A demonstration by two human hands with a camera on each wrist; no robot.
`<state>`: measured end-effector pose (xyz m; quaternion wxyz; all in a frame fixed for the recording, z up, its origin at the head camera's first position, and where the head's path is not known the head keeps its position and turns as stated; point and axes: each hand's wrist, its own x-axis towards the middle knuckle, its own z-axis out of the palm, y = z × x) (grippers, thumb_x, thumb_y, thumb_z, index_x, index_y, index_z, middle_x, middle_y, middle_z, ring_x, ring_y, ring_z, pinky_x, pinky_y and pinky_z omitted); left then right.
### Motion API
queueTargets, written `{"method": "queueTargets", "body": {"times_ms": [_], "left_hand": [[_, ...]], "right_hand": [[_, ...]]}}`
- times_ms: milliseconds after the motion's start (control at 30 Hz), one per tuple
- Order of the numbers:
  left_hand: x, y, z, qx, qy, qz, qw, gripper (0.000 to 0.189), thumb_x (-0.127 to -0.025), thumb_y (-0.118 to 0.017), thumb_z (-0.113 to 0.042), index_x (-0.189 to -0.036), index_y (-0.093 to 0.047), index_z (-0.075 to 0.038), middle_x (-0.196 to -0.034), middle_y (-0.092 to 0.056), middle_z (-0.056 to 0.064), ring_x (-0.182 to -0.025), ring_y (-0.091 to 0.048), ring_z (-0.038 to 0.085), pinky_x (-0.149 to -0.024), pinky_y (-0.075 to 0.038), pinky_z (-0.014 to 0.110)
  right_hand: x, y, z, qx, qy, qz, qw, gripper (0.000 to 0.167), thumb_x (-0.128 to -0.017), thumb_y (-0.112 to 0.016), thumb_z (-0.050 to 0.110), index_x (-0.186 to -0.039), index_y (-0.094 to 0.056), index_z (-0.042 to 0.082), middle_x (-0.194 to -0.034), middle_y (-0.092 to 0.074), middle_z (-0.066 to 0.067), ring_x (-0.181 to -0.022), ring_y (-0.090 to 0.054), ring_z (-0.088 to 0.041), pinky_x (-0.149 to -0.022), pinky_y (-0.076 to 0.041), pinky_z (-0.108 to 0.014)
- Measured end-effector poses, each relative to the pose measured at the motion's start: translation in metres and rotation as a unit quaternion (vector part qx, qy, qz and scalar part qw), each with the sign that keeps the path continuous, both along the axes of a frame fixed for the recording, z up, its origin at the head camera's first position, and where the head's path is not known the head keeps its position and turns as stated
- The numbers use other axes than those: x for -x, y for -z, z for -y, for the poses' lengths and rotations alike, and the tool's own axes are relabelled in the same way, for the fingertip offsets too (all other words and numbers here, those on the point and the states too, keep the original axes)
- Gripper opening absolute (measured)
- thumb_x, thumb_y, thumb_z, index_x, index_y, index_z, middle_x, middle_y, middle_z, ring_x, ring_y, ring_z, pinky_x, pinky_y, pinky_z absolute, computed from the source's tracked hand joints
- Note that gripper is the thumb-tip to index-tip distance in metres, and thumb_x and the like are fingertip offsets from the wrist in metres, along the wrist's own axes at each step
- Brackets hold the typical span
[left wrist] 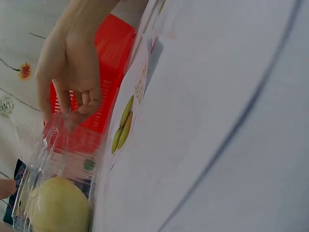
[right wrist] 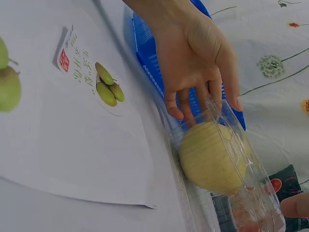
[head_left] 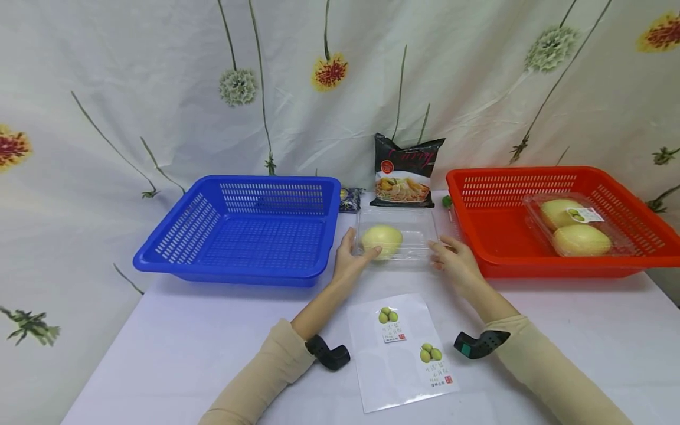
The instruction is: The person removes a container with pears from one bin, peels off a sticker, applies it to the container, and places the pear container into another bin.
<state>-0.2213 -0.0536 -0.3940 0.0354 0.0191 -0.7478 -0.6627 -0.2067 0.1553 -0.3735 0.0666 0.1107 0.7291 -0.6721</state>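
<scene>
A clear plastic fruit box [head_left: 414, 227] lies on the table between the two baskets. One round, pale yellow fruit [head_left: 381, 239] is inside, toward its left end. My left hand [head_left: 349, 260] grips the box's left end, thumb over the front edge and fingers along the side, as the right wrist view shows. At the opposite end, my right hand [head_left: 455, 261] holds the near corner between thumb and curled fingers. Below the box lies a white sheet [head_left: 390, 378] bearing two fruit labels [head_left: 393, 324].
A blue basket [head_left: 249, 274] stands at left. In the red basket [head_left: 510, 260] at right sits a labelled clear box [head_left: 618, 236] with two similar fruits. Behind my box are a black noodle packet [head_left: 406, 171], a small dark packet [head_left: 349, 200] and a green-topped lollipop-like item [head_left: 447, 202].
</scene>
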Motion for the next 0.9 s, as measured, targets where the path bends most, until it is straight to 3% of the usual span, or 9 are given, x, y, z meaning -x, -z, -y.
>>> {"method": "queueTargets", "body": {"times_ms": [133, 267, 333, 400, 467, 533, 600, 700, 900], "left_hand": [[-0.005, -0.001, 0.005, 0.021, -0.014, 0.015, 0.9996, 0.08, -0.078, -0.073, -0.014, -0.143, -0.03, 0.005, -0.139, -0.042, 0.024, -0.123, -0.045, 0.039, -0.101, -0.04, 0.044], [-0.015, -0.004, 0.011, 0.047, -0.012, 0.06, 0.997, 0.072, -0.075, -0.076, -0.011, -0.134, -0.038, 0.005, -0.12, -0.052, 0.026, -0.106, -0.054, 0.037, -0.087, -0.048, 0.042], [-0.021, -0.005, 0.015, 0.086, 0.012, 0.08, 0.993, 0.065, -0.074, -0.077, -0.012, -0.127, -0.044, 0.004, -0.112, -0.056, 0.023, -0.1, -0.056, 0.034, -0.083, -0.05, 0.04], [-0.027, -0.006, 0.021, 0.139, 0.068, 0.085, 0.9843, 0.057, -0.073, -0.078, -0.013, -0.12, -0.05, 0.003, -0.104, -0.06, 0.019, -0.095, -0.058, 0.03, -0.081, -0.05, 0.037], [-0.033, -0.008, 0.028, 0.209, 0.152, 0.063, 0.964, 0.049, -0.074, -0.078, -0.015, -0.113, -0.055, 0.003, -0.096, -0.063, 0.015, -0.087, -0.06, 0.024, -0.077, -0.05, 0.033], [-0.038, -0.011, 0.034, 0.266, 0.234, 0.029, 0.9347, 0.044, -0.074, -0.078, -0.017, -0.108, -0.058, 0.002, -0.09, -0.064, 0.011, -0.082, -0.059, 0.019, -0.075, -0.05, 0.029], [-0.042, -0.016, 0.037, 0.311, 0.286, 0.002, 0.9064, 0.043, -0.073, -0.079, -0.018, -0.107, -0.059, 0.001, -0.088, -0.064, 0.009, -0.078, -0.057, 0.015, -0.073, -0.048, 0.027], [-0.045, -0.019, 0.038, 0.357, 0.312, -0.011, 0.8802, 0.046, -0.071, -0.081, -0.019, -0.107, -0.059, -0.002, -0.088, -0.062, 0.007, -0.077, -0.054, 0.014, -0.073, -0.046, 0.028], [-0.046, -0.015, 0.034, 0.416, 0.327, -0.026, 0.8481, 0.056, -0.065, -0.086, -0.019, -0.11, -0.057, -0.004, -0.088, -0.057, 0.007, -0.081, -0.052, 0.018, -0.075, -0.044, 0.033]], "right_hand": [[-0.004, 0.0, -0.006, -0.04, -0.037, 0.0, 0.9985, 0.063, -0.098, -0.047, 0.027, -0.148, -0.02, 0.0, -0.137, -0.04, -0.023, -0.114, -0.051, -0.031, -0.098, -0.042, -0.034], [-0.01, 0.002, -0.012, -0.079, -0.074, -0.009, 0.9941, 0.064, -0.098, -0.048, 0.026, -0.147, -0.02, -0.004, -0.133, -0.044, -0.026, -0.116, -0.053, -0.034, -0.098, -0.042, -0.038], [-0.015, 0.004, -0.016, -0.102, -0.092, -0.008, 0.9905, 0.064, -0.097, -0.049, 0.026, -0.146, -0.022, -0.006, -0.13, -0.047, -0.027, -0.11, -0.057, -0.032, -0.092, -0.046, -0.034], [-0.02, 0.005, -0.02, -0.125, -0.11, -0.004, 0.986, 0.064, -0.096, -0.051, 0.026, -0.145, -0.024, -0.006, -0.126, -0.05, -0.027, -0.102, -0.06, -0.028, -0.085, -0.048, -0.03], [-0.025, 0.005, -0.022, -0.14, -0.129, -0.005, 0.9817, 0.063, -0.096, -0.052, 0.026, -0.144, -0.026, -0.005, -0.123, -0.053, -0.027, -0.097, -0.061, -0.026, -0.08, -0.048, -0.028], [-0.029, 0.006, -0.024, -0.151, -0.148, -0.012, 0.9773, 0.062, -0.095, -0.054, 0.025, -0.143, -0.029, -0.005, -0.119, -0.055, -0.027, -0.092, -0.061, -0.025, -0.077, -0.048, -0.027], [-0.032, 0.008, -0.024, -0.16, -0.166, -0.028, 0.9726, 0.059, -0.094, -0.056, 0.023, -0.14, -0.034, -0.005, -0.114, -0.058, -0.026, -0.089, -0.062, -0.024, -0.076, -0.05, -0.027], [-0.037, 0.01, -0.021, -0.166, -0.19, -0.062, 0.9656, 0.054, -0.091, -0.06, 0.019, -0.134, -0.042, -0.008, -0.104, -0.061, -0.021, -0.084, -0.061, -0.023, -0.072, -0.051, -0.027], [-0.043, 0.015, -0.013, -0.174, -0.246, -0.141, 0.943, 0.04, -0.087, -0.064, 0.008, -0.119, -0.053, -0.012, -0.092, -0.062, -0.013, -0.078, -0.061, -0.024, -0.065, -0.053, -0.027]]}}
